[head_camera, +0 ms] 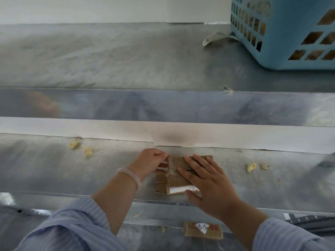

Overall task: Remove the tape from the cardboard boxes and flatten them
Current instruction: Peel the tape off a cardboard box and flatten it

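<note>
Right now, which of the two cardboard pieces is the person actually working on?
The cardboard box between both hands: the right hand presses it flat while the left hand pinches its tape. The other piece lies untouched, nearer the person.

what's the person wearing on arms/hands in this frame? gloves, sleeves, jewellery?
No gloves: the left hand and right hand are both bare. Both arms wear light blue, finely striped shirt sleeves, pushed up the forearms. A pale pink, smooth round bangle circles the left wrist.
</note>
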The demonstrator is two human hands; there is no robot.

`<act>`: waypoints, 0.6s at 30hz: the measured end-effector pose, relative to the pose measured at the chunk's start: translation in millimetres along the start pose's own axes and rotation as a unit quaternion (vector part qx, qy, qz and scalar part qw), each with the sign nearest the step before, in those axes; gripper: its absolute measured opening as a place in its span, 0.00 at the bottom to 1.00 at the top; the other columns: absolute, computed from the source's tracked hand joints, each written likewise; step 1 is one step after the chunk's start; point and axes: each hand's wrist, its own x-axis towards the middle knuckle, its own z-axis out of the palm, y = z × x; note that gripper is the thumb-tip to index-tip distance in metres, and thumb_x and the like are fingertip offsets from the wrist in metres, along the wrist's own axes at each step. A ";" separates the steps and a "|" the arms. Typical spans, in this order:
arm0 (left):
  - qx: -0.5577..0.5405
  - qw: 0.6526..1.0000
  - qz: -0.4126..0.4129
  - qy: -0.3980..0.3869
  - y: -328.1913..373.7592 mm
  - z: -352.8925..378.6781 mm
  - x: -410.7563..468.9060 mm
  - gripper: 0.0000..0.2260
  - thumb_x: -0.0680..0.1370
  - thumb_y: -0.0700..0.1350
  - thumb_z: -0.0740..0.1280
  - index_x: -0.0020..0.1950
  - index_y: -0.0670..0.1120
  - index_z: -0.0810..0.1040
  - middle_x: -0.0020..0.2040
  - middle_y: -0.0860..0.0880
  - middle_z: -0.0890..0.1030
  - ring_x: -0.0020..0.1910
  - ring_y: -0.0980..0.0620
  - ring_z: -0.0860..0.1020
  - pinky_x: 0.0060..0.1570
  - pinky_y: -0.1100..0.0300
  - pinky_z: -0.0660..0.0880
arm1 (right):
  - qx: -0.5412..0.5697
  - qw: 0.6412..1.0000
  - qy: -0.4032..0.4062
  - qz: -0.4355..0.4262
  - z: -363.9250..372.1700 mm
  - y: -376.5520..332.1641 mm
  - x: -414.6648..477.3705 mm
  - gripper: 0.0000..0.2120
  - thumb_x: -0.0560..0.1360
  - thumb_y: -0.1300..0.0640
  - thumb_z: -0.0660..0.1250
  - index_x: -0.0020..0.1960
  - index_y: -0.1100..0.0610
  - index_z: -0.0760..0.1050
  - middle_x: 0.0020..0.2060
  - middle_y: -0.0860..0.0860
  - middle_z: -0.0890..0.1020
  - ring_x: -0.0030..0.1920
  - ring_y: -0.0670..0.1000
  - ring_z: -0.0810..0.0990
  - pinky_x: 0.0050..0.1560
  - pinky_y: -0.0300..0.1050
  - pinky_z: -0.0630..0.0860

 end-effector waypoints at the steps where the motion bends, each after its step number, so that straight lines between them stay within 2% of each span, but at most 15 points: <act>1: 0.019 1.000 0.007 -0.009 -0.8 -2.5 0.3 0.08 0.81 0.38 0.62 0.52 0.40 0.81 0.48 0.42 0.83 0.44 0.50 0.83 0.42 0.59 0.81 | -0.001 1.000 -0.002 -0.001 0.2 0.1 0.4 0.28 0.71 0.40 0.64 0.71 0.42 0.71 0.73 0.48 0.68 0.74 0.52 0.65 0.71 0.57 0.62; 7: 0.137 0.989 0.048 -0.007 -7.7 -6.7 11.6 0.05 0.78 0.35 0.66 0.46 0.43 0.80 0.42 0.47 0.82 0.40 0.54 0.82 0.42 0.59 0.81 | 0.005 1.000 -0.004 -0.002 -0.3 1.4 2.9 0.27 0.71 0.40 0.64 0.70 0.42 0.71 0.73 0.47 0.69 0.74 0.52 0.65 0.71 0.56 0.62; 12: 0.202 0.976 0.082 0.011 -14.2 -9.7 14.7 0.08 0.78 0.37 0.65 0.43 0.47 0.79 0.41 0.47 0.82 0.42 0.51 0.82 0.44 0.57 0.81 | 0.004 1.000 -0.008 -0.001 0.1 2.1 3.8 0.27 0.71 0.40 0.64 0.70 0.42 0.71 0.73 0.47 0.69 0.74 0.52 0.65 0.72 0.55 0.60; 15: 0.323 0.931 0.165 0.029 -13.7 -9.2 13.1 0.07 0.78 0.39 0.65 0.42 0.48 0.79 0.40 0.50 0.81 0.40 0.53 0.79 0.42 0.63 0.76 | 0.002 1.000 -0.009 0.000 -0.2 2.6 4.5 0.28 0.71 0.40 0.64 0.70 0.42 0.71 0.73 0.47 0.69 0.74 0.52 0.65 0.72 0.55 0.60; 18: 0.412 0.879 0.232 0.055 -13.0 -6.5 12.5 0.06 0.79 0.40 0.62 0.44 0.47 0.78 0.42 0.52 0.76 0.42 0.54 0.76 0.45 0.64 0.71 | 0.004 1.000 -0.010 0.002 -0.1 3.0 5.0 0.28 0.71 0.40 0.64 0.70 0.42 0.71 0.72 0.47 0.70 0.74 0.52 0.65 0.72 0.55 0.60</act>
